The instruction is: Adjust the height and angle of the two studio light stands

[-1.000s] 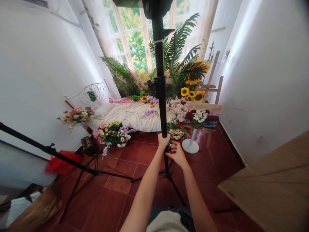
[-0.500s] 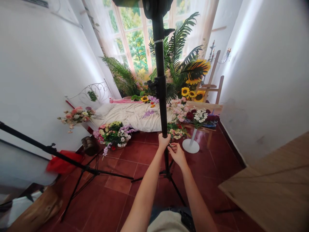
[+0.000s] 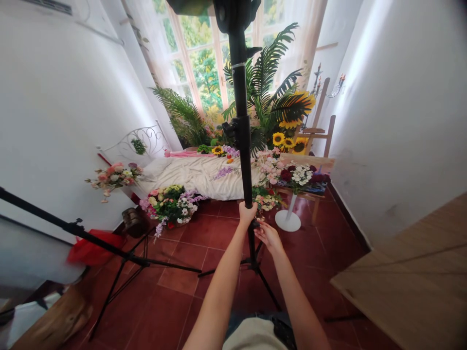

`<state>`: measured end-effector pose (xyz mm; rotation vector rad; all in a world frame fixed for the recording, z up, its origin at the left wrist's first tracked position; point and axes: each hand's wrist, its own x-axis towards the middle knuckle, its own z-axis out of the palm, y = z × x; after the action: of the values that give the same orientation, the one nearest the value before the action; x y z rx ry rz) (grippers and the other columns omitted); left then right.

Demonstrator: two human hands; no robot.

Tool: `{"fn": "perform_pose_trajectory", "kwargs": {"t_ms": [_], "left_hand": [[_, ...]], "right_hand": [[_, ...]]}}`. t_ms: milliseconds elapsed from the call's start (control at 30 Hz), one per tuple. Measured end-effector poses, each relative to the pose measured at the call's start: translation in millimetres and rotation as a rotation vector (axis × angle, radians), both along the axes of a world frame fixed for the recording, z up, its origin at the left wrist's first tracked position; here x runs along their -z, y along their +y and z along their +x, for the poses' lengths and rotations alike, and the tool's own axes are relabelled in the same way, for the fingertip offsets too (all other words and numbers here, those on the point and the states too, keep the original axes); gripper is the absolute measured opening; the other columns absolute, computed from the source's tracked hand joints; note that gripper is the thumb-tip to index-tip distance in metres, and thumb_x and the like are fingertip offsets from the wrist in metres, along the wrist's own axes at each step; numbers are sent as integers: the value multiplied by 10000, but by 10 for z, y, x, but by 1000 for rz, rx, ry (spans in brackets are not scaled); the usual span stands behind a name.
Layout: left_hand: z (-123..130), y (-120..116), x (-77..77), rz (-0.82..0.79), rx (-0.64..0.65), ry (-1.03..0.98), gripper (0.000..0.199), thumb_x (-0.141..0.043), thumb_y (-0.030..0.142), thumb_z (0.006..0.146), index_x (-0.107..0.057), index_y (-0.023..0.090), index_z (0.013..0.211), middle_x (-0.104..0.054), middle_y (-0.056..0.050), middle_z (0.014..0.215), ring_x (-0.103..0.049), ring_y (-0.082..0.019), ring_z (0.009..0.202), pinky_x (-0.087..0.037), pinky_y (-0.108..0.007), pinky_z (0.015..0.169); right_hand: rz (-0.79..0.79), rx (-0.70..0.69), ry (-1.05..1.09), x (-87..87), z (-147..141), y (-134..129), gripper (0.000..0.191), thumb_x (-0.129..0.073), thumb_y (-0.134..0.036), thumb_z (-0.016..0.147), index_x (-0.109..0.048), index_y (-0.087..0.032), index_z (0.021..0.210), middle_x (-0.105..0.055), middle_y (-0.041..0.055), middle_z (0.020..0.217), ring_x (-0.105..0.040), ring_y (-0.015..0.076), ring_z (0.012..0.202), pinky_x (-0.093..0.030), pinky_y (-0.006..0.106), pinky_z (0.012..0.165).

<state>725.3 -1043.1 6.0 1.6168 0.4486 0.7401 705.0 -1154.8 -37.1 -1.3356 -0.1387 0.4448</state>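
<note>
The right one of the hands [image 3: 270, 237] now has its fingers [image 3: 264, 228] straighter beside the black stand [image 3: 246, 180] than before

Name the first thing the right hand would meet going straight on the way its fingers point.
The right hand would likely meet the dark knob on the black pole first; whether they already touch is unclear.

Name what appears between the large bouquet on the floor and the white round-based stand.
In the head view, the black pole crosses that stretch, the left hand around it and the right hand at its knob; a smaller bouquet shows beyond.
</note>
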Motion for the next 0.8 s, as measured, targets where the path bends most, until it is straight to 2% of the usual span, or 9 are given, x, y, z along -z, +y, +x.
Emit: {"fn": "perform_pose_trajectory", "kwargs": {"t_ms": [100, 200, 267, 433, 533, 633, 800], "left_hand": [[4, -2, -3, 2, -12, -3, 261, -599, 248, 633, -403, 178, 475, -406, 43, 413, -369, -58, 405, -278, -186, 425], [10, -1, -3, 3, -12, -1, 270, -606, 250, 627, -400, 176, 469, -409, 40, 417, -368, -56, 411, -278, -183, 425], [12, 2, -3, -1, -14, -2, 269, -609, 248, 623, -399, 174, 472, -407, 43, 420, -367, -54, 414, -278, -179, 425], [8, 7, -5, 10, 2, -14, 239, -580, 231, 643, -415, 169, 482, -411, 44, 423, -371, -52, 413, -283, -176, 431], [2, 5, -11, 8, 4, -13, 244, -575, 222, 645, -411, 169, 472, -403, 46, 416, -366, -51, 408, -277, -178, 427], [-5, 1, -17, -7, 3, -6, 245, -590, 220, 636, -417, 168, 469, -398, 49, 412, -359, -49, 405, -270, -179, 425], [-4, 6, -18, -8, 11, -4, 249, -593, 223, 638, -422, 166, 466, -406, 46, 412, -358, -49, 400, -269, -181, 423]], "right_hand": [[50, 44, 75, -51, 44, -60, 311, -566, -425, 694, -563, -198, 907, -552, -20, 562, -650, 178, 626, -559, 311, 594], [53, 93, 47, -130, 80, -101, 314, -559, -399, 674, -544, -199, 915, -575, -4, 691, -619, 147, 652, -548, 295, 614], [17, 83, -53, -179, 77, -110, 344, -598, -361, 639, -536, -196, 934, -575, 3, 760, -600, 141, 696, -540, 292, 647], [-132, -61, -422, -255, -8, -89, 480, -682, -263, 576, -512, -190, 1019, -551, 10, 849, -563, 145, 766, -521, 301, 714], [-266, -50, -597, -256, -54, -66, 490, -680, -243, 591, -502, -189, 1045, -536, 30, 903, -551, 161, 801, -515, 317, 718], [-349, -26, -686, -241, -74, -52, 456, -663, -229, 614, -504, -187, 1039, -546, 37, 906, -551, 171, 810, -506, 335, 741], [-358, 9, -601, -264, -84, -54, 336, -624, -323, 712, -499, -178, 988, -578, 21, 781, -572, 153, 657, -504, 310, 649]]}}
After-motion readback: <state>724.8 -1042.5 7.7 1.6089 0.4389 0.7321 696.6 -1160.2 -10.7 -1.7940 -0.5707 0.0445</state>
